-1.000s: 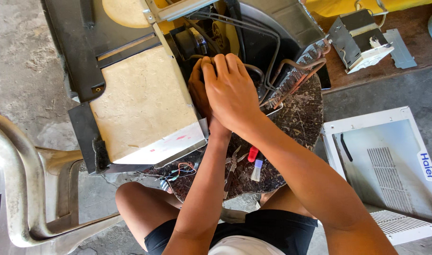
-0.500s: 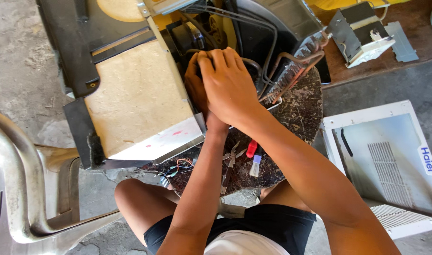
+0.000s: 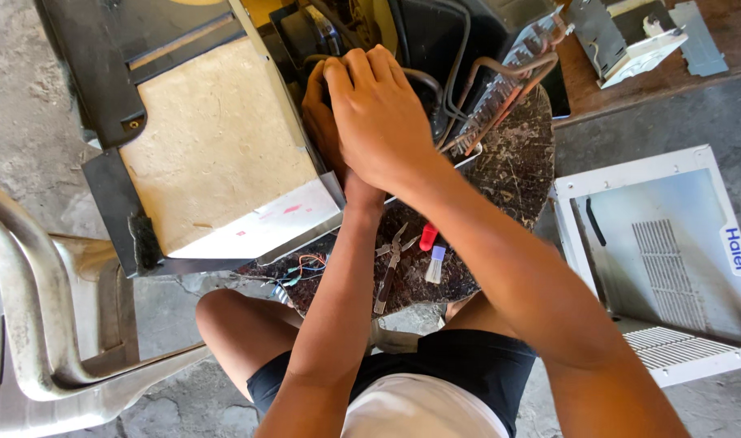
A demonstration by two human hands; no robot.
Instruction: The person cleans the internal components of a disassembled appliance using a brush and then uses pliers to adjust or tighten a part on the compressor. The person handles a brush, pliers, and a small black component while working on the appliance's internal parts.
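Observation:
A stripped air-conditioner chassis point(image 3: 216, 138) with a beige insulation block lies on a round dark table point(image 3: 516, 162). Both my hands reach into its dark inner bay, beside the copper tubes point(image 3: 500, 89) and coil fins point(image 3: 480, 122). My right hand point(image 3: 379, 113) lies on top, fingers curled over a dark part at the bay's far edge. My left hand point(image 3: 320, 122) sits underneath it and is mostly covered. Whatever the fingers grip is hidden.
Pliers point(image 3: 391, 268), a red-handled tool point(image 3: 428, 237), a small white and blue tube point(image 3: 435, 264) and loose coloured wires point(image 3: 301, 268) lie on the table's near side. A white plastic front cover point(image 3: 670, 251) lies on the ground at right. A metal chair point(image 3: 30, 324) stands left. A wooden bench point(image 3: 597, 89) holds a white bracket point(image 3: 622, 36).
Both hands stay stacked at the same spot inside the chassis. The view has drifted slightly, and the hands sit a little higher in it.

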